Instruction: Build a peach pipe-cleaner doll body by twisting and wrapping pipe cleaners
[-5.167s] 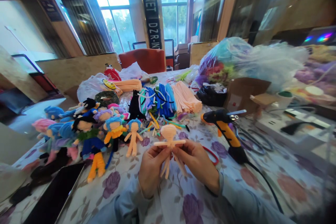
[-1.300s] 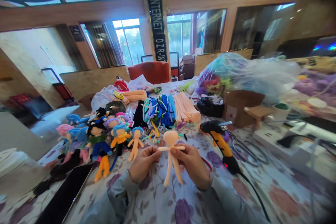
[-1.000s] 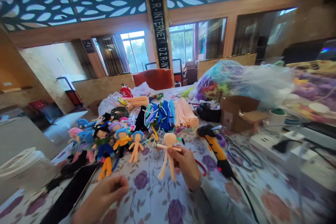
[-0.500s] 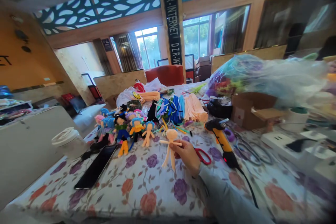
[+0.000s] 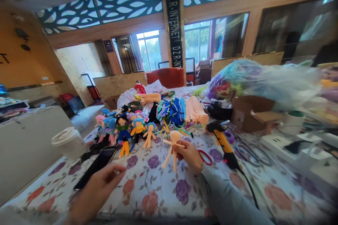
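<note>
The right hand (image 5: 190,155) pinches the peach doll (image 5: 173,148) upright, its body at the fingers' 9 o'clock. The left hand (image 5: 101,186) hovers over the worktop (image 5: 158,197), fingers loosely curled, holding nothing.

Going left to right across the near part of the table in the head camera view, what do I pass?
White lidded tub → black phone → left hand → peach doll held in the right hand → red scissors → glue gun → cardboard box.
</note>
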`<state>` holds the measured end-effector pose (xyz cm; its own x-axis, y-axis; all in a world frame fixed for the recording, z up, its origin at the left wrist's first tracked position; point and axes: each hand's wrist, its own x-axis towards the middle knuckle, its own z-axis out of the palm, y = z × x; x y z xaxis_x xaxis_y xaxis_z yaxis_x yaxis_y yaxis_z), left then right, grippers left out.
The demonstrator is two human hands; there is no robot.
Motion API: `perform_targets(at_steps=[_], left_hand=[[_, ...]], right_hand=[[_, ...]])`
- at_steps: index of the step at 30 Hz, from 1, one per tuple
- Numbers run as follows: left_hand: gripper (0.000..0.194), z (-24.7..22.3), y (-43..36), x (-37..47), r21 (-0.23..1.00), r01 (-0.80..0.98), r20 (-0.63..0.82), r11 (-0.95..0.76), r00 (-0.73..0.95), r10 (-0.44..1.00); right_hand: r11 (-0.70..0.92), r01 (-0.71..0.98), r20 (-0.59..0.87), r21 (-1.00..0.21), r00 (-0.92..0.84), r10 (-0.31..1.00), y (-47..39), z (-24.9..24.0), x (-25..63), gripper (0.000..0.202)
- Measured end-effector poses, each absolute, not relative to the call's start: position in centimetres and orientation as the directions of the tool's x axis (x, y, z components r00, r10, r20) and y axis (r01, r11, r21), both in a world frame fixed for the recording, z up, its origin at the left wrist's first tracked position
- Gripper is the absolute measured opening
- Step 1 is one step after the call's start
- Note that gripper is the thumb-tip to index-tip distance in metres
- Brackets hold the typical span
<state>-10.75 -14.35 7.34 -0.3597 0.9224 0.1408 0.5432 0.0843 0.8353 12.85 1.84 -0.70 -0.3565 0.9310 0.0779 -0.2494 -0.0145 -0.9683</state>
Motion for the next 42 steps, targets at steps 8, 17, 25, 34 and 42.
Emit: perform_targets(at_steps=[8, 17, 25, 34, 42], left_hand=[[0.019, 4.0, -2.2, -2.7, 0.995, 0.088, -0.059, 0.054, 0.066, 0.996], [0.019, 1.3, 0.6, -2.8, 0.959, -0.189, -0.142, 0.212, 0.326, 0.934], [0.025, 1.0, 0.6, -3.6, 0.968, -0.177, -0.093, 0.179, 0.409, 0.908], [0.027, 1.3, 0.2, -3.3, 0.971, -0.066, -0.181, 0.23, 0.426, 0.886], [0.032, 0.9, 0.0, -3.1, 0.954, -0.126, -0.186, 0.271, 0.461, 0.868]], right_hand=[[0.002, -0.245, 0.077, -0.969, -0.297, 0.952, 2.4, -0.3, 13.3, 0.023], [0.003, -0.232, 0.064, -0.973, -0.259, 0.964, 2.4, 0.0, 12.7, 0.015], [-0.075, -0.247, -0.012, -0.966, -0.25, 0.968, 3.0, -0.4, 11.8, 0.012], [-0.125, -0.216, -0.062, -0.968, -0.276, 0.959, 2.6, 0.4, 12.3, 0.018], [-0.124, -0.234, -0.033, -0.964, -0.357, 0.934, 2.8, -0.6, 12.5, 0.031]])
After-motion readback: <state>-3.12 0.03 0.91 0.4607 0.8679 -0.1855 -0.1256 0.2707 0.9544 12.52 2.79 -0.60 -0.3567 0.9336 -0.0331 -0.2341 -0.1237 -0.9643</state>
